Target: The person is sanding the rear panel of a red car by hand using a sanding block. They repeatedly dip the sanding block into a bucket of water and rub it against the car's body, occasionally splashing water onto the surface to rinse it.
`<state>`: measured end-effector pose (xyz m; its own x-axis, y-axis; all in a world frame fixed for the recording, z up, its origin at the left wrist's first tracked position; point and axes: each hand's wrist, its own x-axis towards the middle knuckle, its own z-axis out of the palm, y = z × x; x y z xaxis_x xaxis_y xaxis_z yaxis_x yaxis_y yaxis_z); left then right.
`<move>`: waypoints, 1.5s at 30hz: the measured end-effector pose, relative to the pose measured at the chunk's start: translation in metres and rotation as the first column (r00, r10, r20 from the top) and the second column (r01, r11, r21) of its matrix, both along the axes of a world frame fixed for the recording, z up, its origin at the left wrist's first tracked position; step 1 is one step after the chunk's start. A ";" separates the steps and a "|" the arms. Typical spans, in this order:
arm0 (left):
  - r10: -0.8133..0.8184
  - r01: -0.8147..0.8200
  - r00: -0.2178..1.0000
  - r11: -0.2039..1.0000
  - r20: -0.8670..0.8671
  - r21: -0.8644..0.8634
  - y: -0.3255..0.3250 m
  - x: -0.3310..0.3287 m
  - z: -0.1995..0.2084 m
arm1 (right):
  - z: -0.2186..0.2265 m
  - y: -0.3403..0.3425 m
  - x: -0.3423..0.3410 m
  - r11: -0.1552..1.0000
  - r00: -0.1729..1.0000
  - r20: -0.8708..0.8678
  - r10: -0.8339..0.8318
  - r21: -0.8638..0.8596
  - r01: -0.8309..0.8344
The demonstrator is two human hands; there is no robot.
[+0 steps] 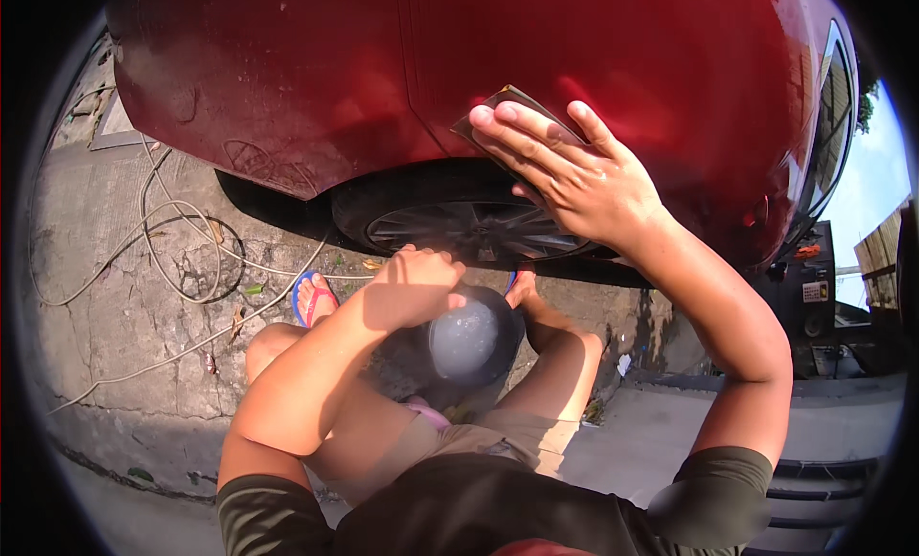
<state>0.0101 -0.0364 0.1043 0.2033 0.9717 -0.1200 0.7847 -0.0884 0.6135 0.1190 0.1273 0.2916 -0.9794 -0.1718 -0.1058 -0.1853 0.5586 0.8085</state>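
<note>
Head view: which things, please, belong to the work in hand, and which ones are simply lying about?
Apparently in the work:
thin, dark, flat sheet under the fingers of the right hand
glossy red car body behind it
dark round bucket of greyish liquid, by the left hand

Apparently just lying about:
long, pale, looped hose or cord
small green leaf

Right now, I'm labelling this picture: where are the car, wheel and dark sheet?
Car [383,87]: head view, on its red side panel.
Wheel [482,231]: head view, near its hub.
Dark sheet [501,95]: head view, upper corner.
</note>
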 end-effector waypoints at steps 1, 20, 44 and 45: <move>0.008 -0.008 0.999 1.000 -0.049 -0.002 -0.001 -0.004 0.002 | 0.006 0.003 -0.005 1.000 1.000 0.018 0.012 -0.022 -0.012; -0.088 0.088 0.996 0.996 0.025 0.003 -0.029 0.018 0.009 | 0.010 0.051 0.110 0.977 0.980 0.009 -0.200 -0.070 0.201; -0.073 0.065 0.996 0.990 0.054 0.125 -0.015 0.020 -0.004 | 0.009 0.052 0.100 0.984 0.983 -0.059 -0.174 -0.037 0.172; -0.069 0.064 0.996 0.993 0.051 0.102 -0.011 0.016 -0.009 | -0.001 0.031 0.055 0.995 0.995 -0.043 -0.088 -0.044 0.086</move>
<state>0.0260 -0.0476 0.0955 0.2713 0.9624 -0.0100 0.7411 -0.2023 0.6402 0.1741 0.1587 0.2909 -0.9945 -0.0893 -0.0555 -0.0984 0.6045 0.7905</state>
